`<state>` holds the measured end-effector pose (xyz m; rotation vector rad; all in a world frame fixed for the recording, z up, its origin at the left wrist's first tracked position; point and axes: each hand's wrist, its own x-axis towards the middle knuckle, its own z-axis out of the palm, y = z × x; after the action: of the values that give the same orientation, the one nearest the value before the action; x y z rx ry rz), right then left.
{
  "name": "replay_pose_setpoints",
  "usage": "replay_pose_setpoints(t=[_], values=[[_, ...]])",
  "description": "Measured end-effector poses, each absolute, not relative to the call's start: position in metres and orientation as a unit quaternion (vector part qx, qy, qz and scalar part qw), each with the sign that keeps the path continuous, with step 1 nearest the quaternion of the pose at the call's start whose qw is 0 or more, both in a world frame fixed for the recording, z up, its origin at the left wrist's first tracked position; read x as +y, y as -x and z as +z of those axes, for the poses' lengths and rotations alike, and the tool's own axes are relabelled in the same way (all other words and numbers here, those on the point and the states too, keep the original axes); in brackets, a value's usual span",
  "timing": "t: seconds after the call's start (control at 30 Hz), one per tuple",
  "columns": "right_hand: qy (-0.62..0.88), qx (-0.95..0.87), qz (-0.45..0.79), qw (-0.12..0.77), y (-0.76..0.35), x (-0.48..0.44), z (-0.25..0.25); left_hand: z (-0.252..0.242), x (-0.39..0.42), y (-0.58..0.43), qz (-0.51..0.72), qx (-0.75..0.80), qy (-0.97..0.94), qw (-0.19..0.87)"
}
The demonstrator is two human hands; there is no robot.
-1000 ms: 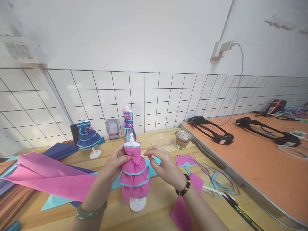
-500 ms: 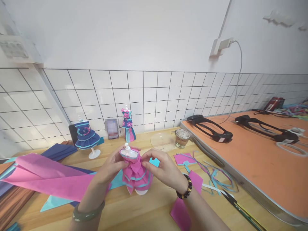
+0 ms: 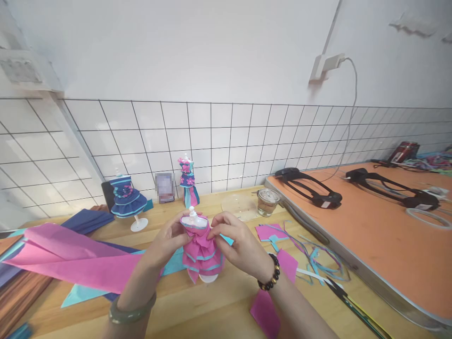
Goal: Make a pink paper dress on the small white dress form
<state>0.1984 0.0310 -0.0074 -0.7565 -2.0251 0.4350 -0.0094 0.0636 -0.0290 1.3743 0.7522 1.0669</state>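
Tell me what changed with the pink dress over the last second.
The pink dress tipped toward the person, its stand mostly hidden. The right hand closed in and pinches the bodice alongside the left hand. The blue dress, jar and pink paper stayed put.

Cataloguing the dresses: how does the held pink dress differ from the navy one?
The pink dress is pink with teal trim; the navy dress is dark blue. The left hand and right hand grip the pink dress; the navy dress stands untouched. Both have white stands.
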Motion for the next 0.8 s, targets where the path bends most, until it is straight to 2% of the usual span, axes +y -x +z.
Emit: replay_pose_setpoints(t=[0.27,0.5,0.67,0.8], values=[[0.318,-0.798,0.196,0.474,-0.199,0.035,-0.009,-0.026,0.061,0.007,0.453,0.321,-0.605,0.57],[0.387,-0.715,0.181,0.552,-0.199,0.033,-0.011,-0.017,0.055,-0.019,0.526,0.411,-0.621,0.41],[0.417,-0.7,0.162,0.557,-0.196,0.023,-0.002,-0.013,0.037,-0.043,0.5,0.451,-0.699,0.239],[0.466,-0.691,0.122,0.54,-0.191,0.013,0.002,-0.015,0.024,-0.058,0.49,0.495,-0.686,0.209]])
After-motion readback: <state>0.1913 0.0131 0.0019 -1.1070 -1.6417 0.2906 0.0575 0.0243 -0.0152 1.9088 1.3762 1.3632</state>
